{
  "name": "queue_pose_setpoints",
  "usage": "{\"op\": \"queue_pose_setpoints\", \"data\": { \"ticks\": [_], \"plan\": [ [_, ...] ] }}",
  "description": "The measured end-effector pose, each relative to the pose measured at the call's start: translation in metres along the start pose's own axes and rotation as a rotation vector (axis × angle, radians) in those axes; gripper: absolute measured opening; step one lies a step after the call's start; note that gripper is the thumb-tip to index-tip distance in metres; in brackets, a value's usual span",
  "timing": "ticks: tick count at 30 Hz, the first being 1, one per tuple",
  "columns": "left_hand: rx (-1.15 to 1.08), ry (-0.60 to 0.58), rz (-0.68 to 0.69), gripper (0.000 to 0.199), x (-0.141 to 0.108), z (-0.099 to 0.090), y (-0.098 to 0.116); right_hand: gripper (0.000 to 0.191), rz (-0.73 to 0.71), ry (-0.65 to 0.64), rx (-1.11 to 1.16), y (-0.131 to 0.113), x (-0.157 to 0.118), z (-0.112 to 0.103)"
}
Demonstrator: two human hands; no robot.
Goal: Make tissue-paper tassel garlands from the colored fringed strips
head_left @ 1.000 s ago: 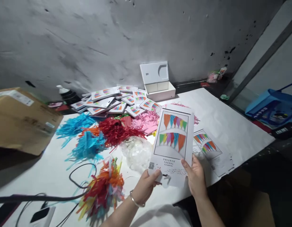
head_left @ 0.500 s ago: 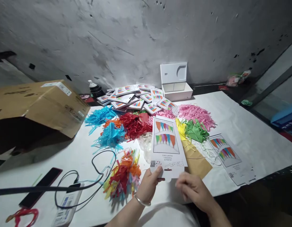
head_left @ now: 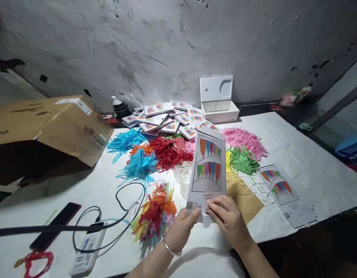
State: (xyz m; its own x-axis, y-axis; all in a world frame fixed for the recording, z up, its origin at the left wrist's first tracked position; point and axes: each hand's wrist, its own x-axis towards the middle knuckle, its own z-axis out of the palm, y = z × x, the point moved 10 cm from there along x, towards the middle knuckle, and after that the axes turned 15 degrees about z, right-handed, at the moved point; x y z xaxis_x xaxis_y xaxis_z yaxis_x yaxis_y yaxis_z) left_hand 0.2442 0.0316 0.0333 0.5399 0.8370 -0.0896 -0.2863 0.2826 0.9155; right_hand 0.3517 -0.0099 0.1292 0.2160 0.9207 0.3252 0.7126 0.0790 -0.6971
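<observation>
A printed tassel bunting box [head_left: 208, 154] is held up over the table's front part, its lettering upside down to me. My left hand [head_left: 180, 227], with a silver bangle at the wrist, grips its lower left corner, thumb on the printed face. The fingers of my right hand [head_left: 230, 218] are closed on the box's lower edge on the right. A rounded flap shows below the box, between the hands. Beside my left hand lies a multicoloured tassel bundle [head_left: 155, 210]. A flat, unfolded-looking printed box [head_left: 285, 193] rests on the right, beyond a brown paper piece [head_left: 247, 197].
Blue tassels [head_left: 140, 164], red tassels [head_left: 172, 152], pink tassels [head_left: 244, 141] and green tassels [head_left: 244, 160] lie mid-table. Behind them are stacked bunting boxes [head_left: 158, 110] and an open white box [head_left: 220, 112]. Left: a carton [head_left: 65, 127], a phone [head_left: 55, 227], a cabled power bank [head_left: 88, 249].
My right hand has come from beside the box onto its lower edge. The box now appears narrower and more upright. The view has shifted slightly.
</observation>
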Motion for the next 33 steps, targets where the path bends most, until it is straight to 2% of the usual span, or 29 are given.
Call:
{"op": "queue_pose_setpoints", "data": {
  "ticks": [8,11,12,13,14,15,16,17,18,19,20,22,23,25,27,28,30,31,32,33],
  "plan": [
    [-0.070,-0.021,0.002,0.038,-0.006,0.005,0.009,0.015,0.028,0.011,0.064,-0.003,0.000,0.010],
    [-0.015,0.014,-0.014,0.036,-0.009,0.000,0.004,0.017,0.144,0.013,0.181,0.009,-0.002,-0.002],
    [0.003,0.051,-0.021,0.035,-0.009,-0.005,0.002,0.020,0.209,-0.068,0.230,0.018,-0.005,-0.003],
    [0.011,0.092,-0.026,0.035,-0.010,-0.010,0.001,0.022,0.272,-0.213,0.266,0.028,-0.012,0.001],
    [0.008,0.124,-0.030,0.035,-0.010,-0.014,0.001,0.024,0.333,-0.390,0.273,0.040,-0.023,0.006],
    [-0.006,0.141,-0.032,0.035,-0.009,-0.016,0.002,0.023,0.371,-0.618,0.228,0.050,-0.041,0.015],
    [-0.028,0.140,-0.034,0.035,-0.009,-0.016,0.003,0.019,0.415,-0.776,0.150,0.065,-0.059,0.018],
    [-0.054,0.128,-0.036,0.036,-0.008,-0.014,0.005,0.018,0.478,-0.788,0.014,0.086,-0.069,0.012],
    [-0.082,0.115,-0.039,0.036,-0.007,-0.010,0.008,0.014,0.526,-0.715,-0.135,0.105,-0.070,0.001],
    [-0.108,0.106,-0.045,0.036,-0.008,-0.006,0.010,0.015,0.533,-0.556,-0.248,0.116,-0.064,-0.014],
    [-0.130,0.103,-0.052,0.035,-0.009,-0.002,0.012,0.026,0.505,-0.372,-0.321,0.117,-0.055,-0.029],
    [-0.159,0.088,-0.068,0.034,-0.013,0.009,0.016,0.048,0.348,-0.076,-0.313,0.095,-0.039,-0.048],
    [-0.173,0.053,-0.079,0.036,-0.015,0.016,0.018,0.051,0.246,-0.015,-0.243,0.078,-0.033,-0.048],
    [-0.196,-0.092,-0.088,0.051,-0.021,0.033,0.027,0.040,0.127,-0.010,-0.031,0.054,-0.027,-0.043],
    [-0.152,-0.202,0.011,0.071,-0.021,0.039,0.048,0.031,0.201,0.037,0.178,0.053,-0.024,-0.049],
    [-0.087,-0.193,0.115,0.076,-0.018,0.033,0.065,0.030,0.292,0.120,0.249,0.062,-0.025,-0.057],
    [0.098,-0.066,0.361,0.073,-0.010,0.010,0.105,0.028,0.490,0.331,0.352,0.082,-0.032,-0.077],
    [0.180,-0.006,0.445,0.073,-0.007,-0.001,0.123,0.028,0.558,0.395,0.397,0.087,-0.035,-0.082],
    [0.240,0.011,0.480,0.075,-0.003,-0.006,0.134,0.028,0.604,0.399,0.446,0.089,-0.034,-0.080],
    [0.275,-0.024,0.463,0.078,0.002,-0.006,0.139,0.028,0.641,0.347,0.499,0.087,-0.029,-0.072]
  ]
}}
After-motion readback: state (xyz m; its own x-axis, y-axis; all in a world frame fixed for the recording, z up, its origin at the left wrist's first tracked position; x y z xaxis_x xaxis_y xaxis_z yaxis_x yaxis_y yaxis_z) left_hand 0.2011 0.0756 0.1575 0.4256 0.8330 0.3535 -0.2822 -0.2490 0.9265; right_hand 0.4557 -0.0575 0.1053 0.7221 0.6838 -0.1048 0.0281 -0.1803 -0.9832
